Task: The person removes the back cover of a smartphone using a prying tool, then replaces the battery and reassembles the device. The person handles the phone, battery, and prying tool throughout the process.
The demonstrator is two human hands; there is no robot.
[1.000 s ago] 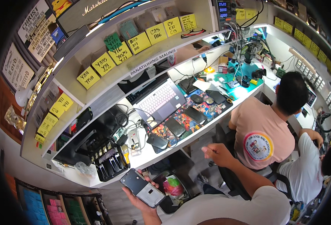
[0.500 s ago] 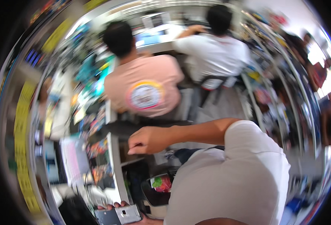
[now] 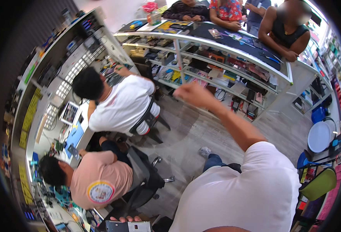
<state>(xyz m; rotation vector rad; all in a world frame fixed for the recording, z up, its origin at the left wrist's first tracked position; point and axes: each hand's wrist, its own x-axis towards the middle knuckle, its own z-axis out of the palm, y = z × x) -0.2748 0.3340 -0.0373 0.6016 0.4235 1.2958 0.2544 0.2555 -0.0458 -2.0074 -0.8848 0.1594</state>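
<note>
My left hand [image 3: 130, 219] is at the lower edge, its fingers curled over the far side of a flat grey-and-silver phone [image 3: 118, 226]. The phone has a small dark square on its face, and its near part is cut off by the frame. My right arm is stretched forward over the floor, away from any surface. At its end my right hand [image 3: 193, 94] is slightly blurred, with its fingers curled in and nothing seen in them. Behind it stands a white-framed display counter [image 3: 179, 62] with phones, boxes and parts on its shelves.
Two seated people, in a pink shirt [image 3: 101, 174] and a white shirt [image 3: 120, 104], work at the bench on the left. A black office chair [image 3: 141, 179] is close by. Several people lean at the far counter. A white round basin [image 3: 319, 137] and green chair [image 3: 320, 185] are right.
The view has swung right, bringing the counter and the people behind it into sight. My right arm now reaches farther forward instead of across my body. The phone stays in my left hand.
</note>
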